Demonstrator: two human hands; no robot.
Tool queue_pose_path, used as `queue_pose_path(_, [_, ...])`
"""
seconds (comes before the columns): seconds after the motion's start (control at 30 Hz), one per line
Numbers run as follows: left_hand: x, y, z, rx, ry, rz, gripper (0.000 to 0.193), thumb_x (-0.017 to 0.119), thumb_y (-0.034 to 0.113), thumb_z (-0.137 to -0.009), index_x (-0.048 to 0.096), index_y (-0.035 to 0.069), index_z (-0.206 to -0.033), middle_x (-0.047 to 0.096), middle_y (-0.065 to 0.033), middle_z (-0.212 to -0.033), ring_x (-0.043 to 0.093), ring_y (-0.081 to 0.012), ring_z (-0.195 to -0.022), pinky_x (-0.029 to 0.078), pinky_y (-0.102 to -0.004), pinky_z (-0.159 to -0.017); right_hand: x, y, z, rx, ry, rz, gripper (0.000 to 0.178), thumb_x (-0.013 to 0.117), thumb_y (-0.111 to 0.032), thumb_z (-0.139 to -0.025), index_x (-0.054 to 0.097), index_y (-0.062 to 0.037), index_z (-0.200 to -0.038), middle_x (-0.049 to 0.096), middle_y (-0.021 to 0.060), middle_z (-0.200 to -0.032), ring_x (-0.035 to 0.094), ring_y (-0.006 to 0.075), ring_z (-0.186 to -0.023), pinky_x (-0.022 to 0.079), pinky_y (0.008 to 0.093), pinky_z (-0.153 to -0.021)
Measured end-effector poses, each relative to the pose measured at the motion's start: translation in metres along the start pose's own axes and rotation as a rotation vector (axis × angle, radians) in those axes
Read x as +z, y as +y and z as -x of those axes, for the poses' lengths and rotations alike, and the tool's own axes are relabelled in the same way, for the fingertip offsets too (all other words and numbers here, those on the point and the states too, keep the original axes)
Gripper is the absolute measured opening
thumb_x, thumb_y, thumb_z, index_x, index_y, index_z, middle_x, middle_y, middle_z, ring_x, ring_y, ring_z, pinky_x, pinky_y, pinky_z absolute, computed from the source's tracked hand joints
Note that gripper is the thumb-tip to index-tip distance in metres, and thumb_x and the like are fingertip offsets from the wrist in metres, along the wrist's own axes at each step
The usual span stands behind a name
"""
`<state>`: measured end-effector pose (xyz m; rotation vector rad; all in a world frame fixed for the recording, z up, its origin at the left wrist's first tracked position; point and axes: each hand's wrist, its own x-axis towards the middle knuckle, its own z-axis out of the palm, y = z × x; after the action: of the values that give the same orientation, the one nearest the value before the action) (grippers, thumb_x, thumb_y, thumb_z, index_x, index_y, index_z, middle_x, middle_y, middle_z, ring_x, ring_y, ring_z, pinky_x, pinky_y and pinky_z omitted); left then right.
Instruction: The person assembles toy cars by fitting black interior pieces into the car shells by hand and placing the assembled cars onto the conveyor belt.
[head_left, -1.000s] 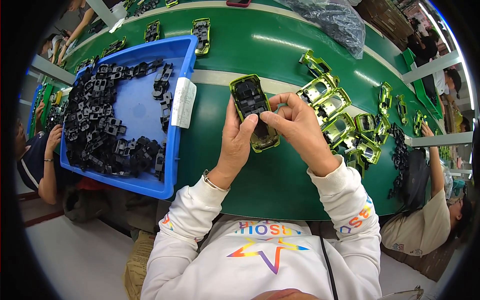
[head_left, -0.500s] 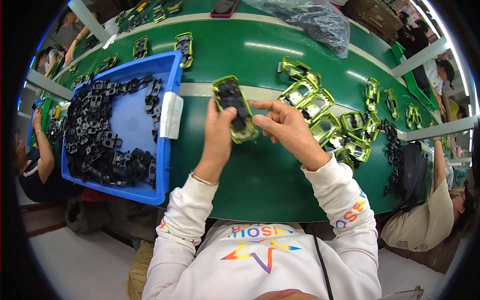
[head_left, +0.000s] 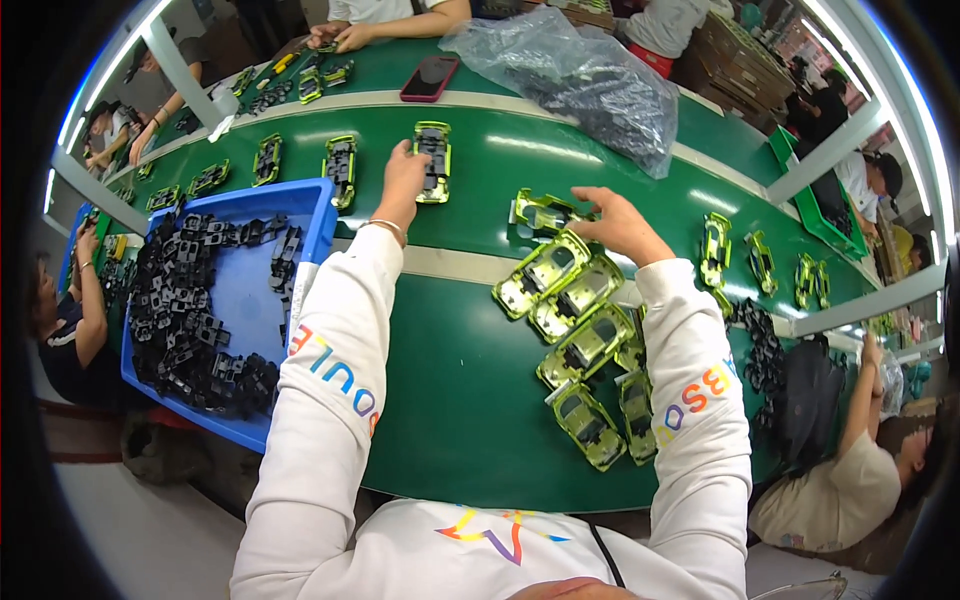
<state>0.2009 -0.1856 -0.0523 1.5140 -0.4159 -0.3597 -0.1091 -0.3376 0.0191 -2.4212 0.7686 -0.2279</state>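
The left hand reaches far forward across the green worktop and rests its fingers closed on the edge of an assembled toy car, a lime-green body with a black chassis facing up, lying flat on the belt in line with two similar cars to its left. The right hand stretches out beside it, fingers curled on a lime-green toy car shell that lies at the far end of a cluster of shells; those lie upside down, close together, under and beside the right forearm. A blue tray heaped with black chassis parts sits at the left, just beside the left sleeve. Farther off, a red phone and a crumpled clear plastic bag lie on the worktop, well apart from both hands.
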Motion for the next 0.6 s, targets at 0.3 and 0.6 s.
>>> queue_pose_path(0.3, [-0.013, 0.024, 0.085, 0.309, 0.065, -0.237, 0.056, 0.060, 0.012, -0.093, 0.044, -0.004, -0.144, 0.055, -0.0222, -0.141, 0.050, -0.0350, -0.134, 0.040, -0.0410, -0.111, 0.010, -0.019, -0.035, 0.051, -0.153, -0.094, 0.029, 0.077, -0.016, -0.079, 0.075, -0.0008, -0.103, 0.075, 0.0158, -0.097, 0.072, 0.0278, -0.084, 0.055, 0.0382, -0.078])
queue_pose_path(0.6, [-0.037, 0.046, 0.210, -0.150, -0.265, 0.623, 0.063, 0.058, 0.034, -0.103, 0.033, 0.003, -0.152, 0.050, -0.0129, -0.146, 0.049, -0.0232, -0.134, 0.039, -0.0374, -0.112, 0.036, -0.136, -0.006, -0.170, 0.168, -0.274, 0.025, 0.073, -0.013, -0.084, 0.072, 0.0014, -0.105, 0.072, 0.0107, -0.088, 0.066, 0.0174, -0.078, 0.052, 0.0321, -0.073])
